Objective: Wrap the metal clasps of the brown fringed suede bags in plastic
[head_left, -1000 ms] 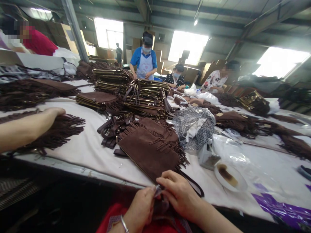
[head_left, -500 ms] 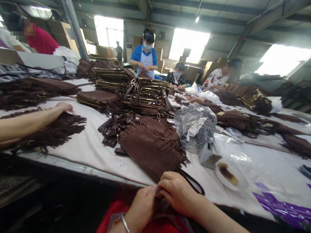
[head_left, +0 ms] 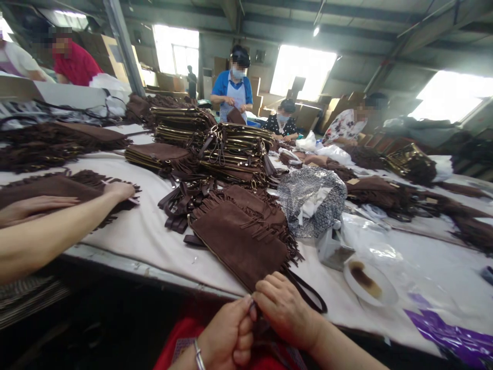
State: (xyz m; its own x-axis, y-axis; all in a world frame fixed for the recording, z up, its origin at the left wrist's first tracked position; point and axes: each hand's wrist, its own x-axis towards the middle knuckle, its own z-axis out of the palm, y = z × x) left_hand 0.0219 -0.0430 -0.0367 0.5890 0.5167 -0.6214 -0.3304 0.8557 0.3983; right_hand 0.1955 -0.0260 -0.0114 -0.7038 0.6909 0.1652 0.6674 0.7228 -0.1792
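At the table's front edge, my left hand (head_left: 231,329), with a bracelet on the wrist, is closed in a pinch. My right hand (head_left: 283,306) is closed right beside it, the fingertips of both meeting. What they hold is small and dark and mostly hidden by the fingers. Just beyond them lies a brown fringed bag (head_left: 241,241), its near corner by my right hand. A dark strap (head_left: 310,293) loops out to the right of that corner.
Stacked brown bags with gold zippers (head_left: 231,149) stand behind. A grey box (head_left: 334,249), a white dish (head_left: 370,282) with brown residue and purple plastic (head_left: 450,329) lie right. At left, a co-worker's hands rest on a fringed bag (head_left: 50,187). Other people work farther back.
My left hand has turned, showing its curled fingers, and stays against my right hand. The co-worker's arm at left has reached further right, and a second hand now shows on the bag there.
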